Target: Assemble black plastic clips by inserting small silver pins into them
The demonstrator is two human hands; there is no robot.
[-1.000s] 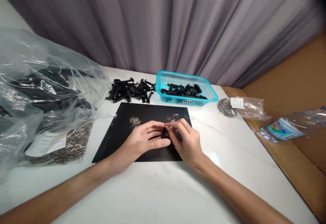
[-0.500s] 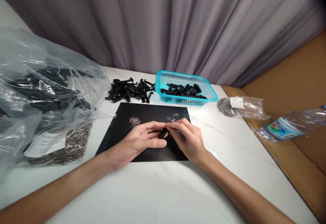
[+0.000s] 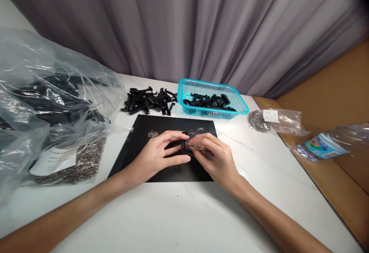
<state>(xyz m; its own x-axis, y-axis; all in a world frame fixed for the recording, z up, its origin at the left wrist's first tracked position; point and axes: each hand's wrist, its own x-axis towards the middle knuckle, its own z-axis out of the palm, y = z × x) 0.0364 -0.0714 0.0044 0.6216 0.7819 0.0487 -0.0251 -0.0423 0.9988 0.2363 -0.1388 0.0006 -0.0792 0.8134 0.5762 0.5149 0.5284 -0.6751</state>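
Tabletop (image 3: pixel 177 216) free nearest you, centre — plastic bag (image 3: pixel 86 66) walls off left, basket (image 3: pixel 243 110) and black-parts heap (image 3: pixel 148 101) block far side; gap between hard to judge.

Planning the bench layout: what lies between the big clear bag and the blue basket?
A loose pile of black parts on the white tabletop, between the bag and basket. Head view shows it.

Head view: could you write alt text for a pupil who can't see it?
A person's left hand holds a small black plastic part over a black rectangular mat, while the right hand pinches what looks like a thin silvery metal piece beside it. Beyond lie a pile of black plastic parts and a blue plastic basket.
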